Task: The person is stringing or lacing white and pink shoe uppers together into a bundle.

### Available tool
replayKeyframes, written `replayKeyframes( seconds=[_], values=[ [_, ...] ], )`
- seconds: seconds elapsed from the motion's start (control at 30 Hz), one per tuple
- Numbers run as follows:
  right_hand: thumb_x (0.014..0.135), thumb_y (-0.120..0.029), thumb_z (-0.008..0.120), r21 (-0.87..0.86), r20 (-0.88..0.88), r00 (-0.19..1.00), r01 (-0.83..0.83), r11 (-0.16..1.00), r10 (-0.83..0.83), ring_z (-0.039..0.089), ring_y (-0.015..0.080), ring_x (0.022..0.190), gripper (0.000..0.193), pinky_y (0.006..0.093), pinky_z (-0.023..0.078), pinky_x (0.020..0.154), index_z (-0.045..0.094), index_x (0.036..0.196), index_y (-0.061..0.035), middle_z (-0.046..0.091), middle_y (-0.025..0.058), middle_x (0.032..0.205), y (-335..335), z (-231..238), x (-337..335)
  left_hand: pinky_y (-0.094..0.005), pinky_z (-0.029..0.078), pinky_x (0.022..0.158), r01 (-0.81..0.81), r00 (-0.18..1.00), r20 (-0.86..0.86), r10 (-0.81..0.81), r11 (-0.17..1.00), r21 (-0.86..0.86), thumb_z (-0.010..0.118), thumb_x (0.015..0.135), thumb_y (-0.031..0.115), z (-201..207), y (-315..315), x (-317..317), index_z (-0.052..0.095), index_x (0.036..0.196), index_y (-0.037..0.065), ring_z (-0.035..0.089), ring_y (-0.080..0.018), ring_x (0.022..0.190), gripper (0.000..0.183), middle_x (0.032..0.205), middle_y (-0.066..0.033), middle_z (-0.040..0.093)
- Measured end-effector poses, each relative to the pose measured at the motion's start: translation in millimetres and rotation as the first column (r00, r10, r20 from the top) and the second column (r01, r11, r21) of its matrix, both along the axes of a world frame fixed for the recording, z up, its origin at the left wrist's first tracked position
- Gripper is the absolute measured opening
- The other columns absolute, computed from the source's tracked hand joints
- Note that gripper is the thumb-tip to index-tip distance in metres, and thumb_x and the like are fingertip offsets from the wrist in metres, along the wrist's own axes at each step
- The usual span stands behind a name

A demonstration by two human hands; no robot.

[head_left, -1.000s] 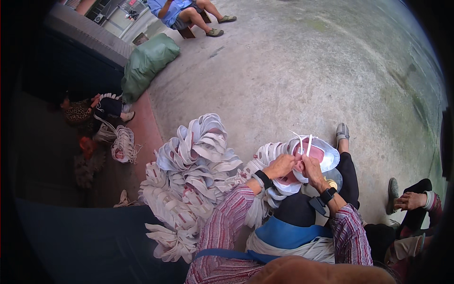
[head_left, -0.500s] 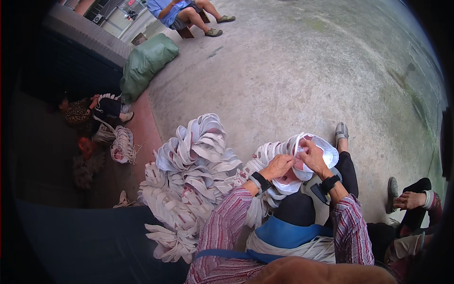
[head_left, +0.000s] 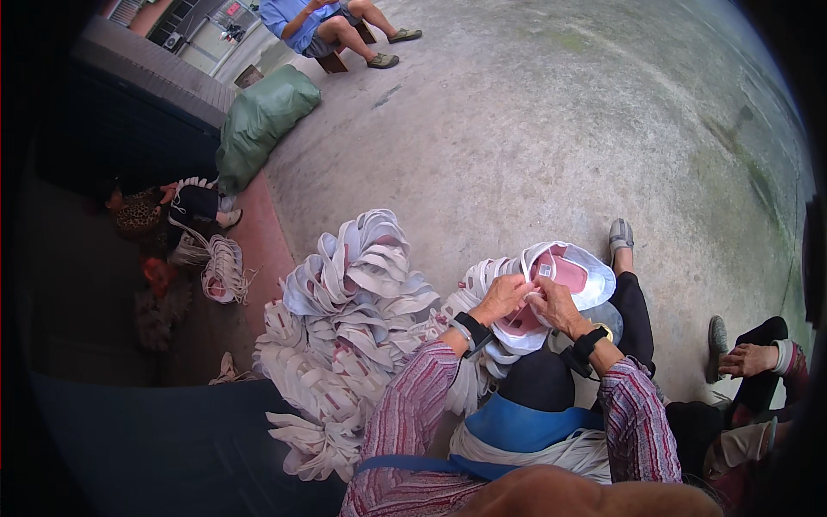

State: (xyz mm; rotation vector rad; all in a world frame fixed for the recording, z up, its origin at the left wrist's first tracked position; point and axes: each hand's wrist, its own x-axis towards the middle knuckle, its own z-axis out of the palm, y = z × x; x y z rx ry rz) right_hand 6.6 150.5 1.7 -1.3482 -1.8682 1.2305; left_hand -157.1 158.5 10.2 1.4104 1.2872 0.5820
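A white shoe upper with a pink lining (head_left: 594, 274) lies over my knees, its opening facing up. My left hand (head_left: 502, 298) is closed in a pinch at the upper's near-left edge. Right beside it, my right hand (head_left: 558, 308) pinches a thin white shoelace at the same edge, the fingertips of both hands almost touching. The fingers partly hide the lace. More white shoe uppers (head_left: 482, 280) are strung in a row to the left of my hands. A bundle of white laces (head_left: 573, 455) rests on my lap by a blue apron (head_left: 525, 424).
A big heap of white uppers (head_left: 345, 302) sits at my left. Beyond are a green sack (head_left: 267, 121), a seated person with another string of uppers (head_left: 226, 269), and a person on a low wooden seat (head_left: 332, 60). Another person's hand (head_left: 748, 360) is close at my right.
My right hand has come down and toward my left hand, uncovering more of the pink lining. The left hand stays nearly in place. The view has shifted slightly.
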Motion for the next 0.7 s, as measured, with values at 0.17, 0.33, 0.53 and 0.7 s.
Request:
replayKeyframes(
  seconds=[0.17, 0.33, 0.53, 0.7],
  values=[
    [0.076, -0.015, 0.063, 0.050, 0.055, 0.997, 0.059, 0.997, -0.061, 0.062, 0.0332, 0.070, 0.027, 0.0372, 0.048, 0.061, 0.051, 0.096, -0.0009, 0.060, 0.0193, 0.075, -3.8, 13.8, -2.4, -0.0269, 0.046, 0.042, -0.060, 0.998, -0.038, 0.057, 0.995, -0.079, 0.057, 0.084, 0.026, -3.2, 5.8, 1.9, 0.055, 0.071, -0.002, 0.058, -0.0145, 0.047, 0.031, 0.057, -0.0106, 0.058],
    [0.078, -0.015, 0.061, 0.076, 0.137, 0.991, -0.004, 0.997, -0.006, 0.061, 0.0338, 0.070, 0.023, 0.0379, 0.048, 0.060, 0.054, 0.096, -0.0019, 0.060, 0.0191, 0.075, -2.5, 11.6, -3.5, -0.0278, 0.047, 0.042, -0.112, 0.989, -0.108, 0.102, 0.989, -0.093, 0.058, 0.084, 0.023, -1.4, 8.1, 4.9, 0.048, 0.076, 0.000, 0.059, -0.0163, 0.047, 0.026, 0.059, -0.0097, 0.058],
    [0.079, -0.013, 0.056, 0.320, 0.058, 0.998, -0.045, 0.946, 0.028, 0.058, 0.0345, 0.066, 0.009, 0.0404, 0.046, 0.059, 0.057, 0.080, -0.0042, 0.059, 0.0164, 0.071, -2.5, 3.9, -1.8, -0.0250, 0.048, 0.044, -0.167, 0.986, -0.029, 0.164, 0.963, -0.213, 0.052, 0.084, 0.009, 5.0, 9.8, 7.2, 0.043, 0.083, 0.002, 0.059, -0.0139, 0.050, 0.011, 0.063, -0.0073, 0.057],
    [0.080, -0.014, 0.055, 0.299, 0.152, 0.988, -0.063, 0.952, 0.017, 0.058, 0.0349, 0.067, 0.010, 0.0418, 0.046, 0.060, 0.056, 0.078, -0.0033, 0.059, 0.0171, 0.072, -1.9, -1.2, -1.6, -0.0261, 0.050, 0.051, -0.154, 0.984, 0.055, 0.169, 0.967, -0.204, 0.053, 0.080, 0.004, -10.6, 1.1, 1.0, 0.043, 0.086, 0.001, 0.060, -0.0138, 0.059, 0.012, 0.068, -0.0085, 0.059]
  ],
)
